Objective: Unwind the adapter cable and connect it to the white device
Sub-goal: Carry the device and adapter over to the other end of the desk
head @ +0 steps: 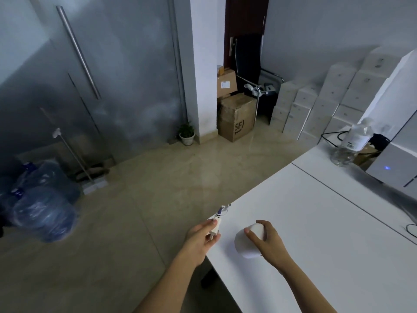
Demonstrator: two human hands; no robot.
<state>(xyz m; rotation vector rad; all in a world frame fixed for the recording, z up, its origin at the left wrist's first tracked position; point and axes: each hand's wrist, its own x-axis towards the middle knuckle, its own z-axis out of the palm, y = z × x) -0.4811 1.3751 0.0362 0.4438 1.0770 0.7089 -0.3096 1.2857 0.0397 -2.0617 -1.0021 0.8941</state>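
White laminate tabletop (316, 233), largest item, running from lower centre to the right edge, with a seam across its far part. Grey frosted glass door (126, 71) with a long steel handle, rear left. White cartons (320, 102), stacked in steps against the right wall. Blue water jugs (45, 213), two or more, lying on the floor at left. Brown cardboard boxes (237, 116), stacked beside the white pillar. Grey box unit (392, 168) with a small blue light, on the far right of the tabletop. Clear plastic bottle (352, 145), upright, just beside that unit. Small potted plant (186, 133), on the floor at the foot of the pillar. White device (247, 241), rounded cylinder, resting on the tabletop near its left edge; my right hand (268, 241) lies over its top and side, fingers (252, 236) curled around it and holding it. White adapter (215, 229), small plug block, held in my left hand (198, 239) just off the tabletop's edge, fingers pinched narrow on its body, prongs pointing back toward me. Adapter cable (222, 210), thin, leading away from the adapter toward the tabletop corner; whether any of it is coiled I cannot tell. Adapter and device are near each other but apart, not connected.
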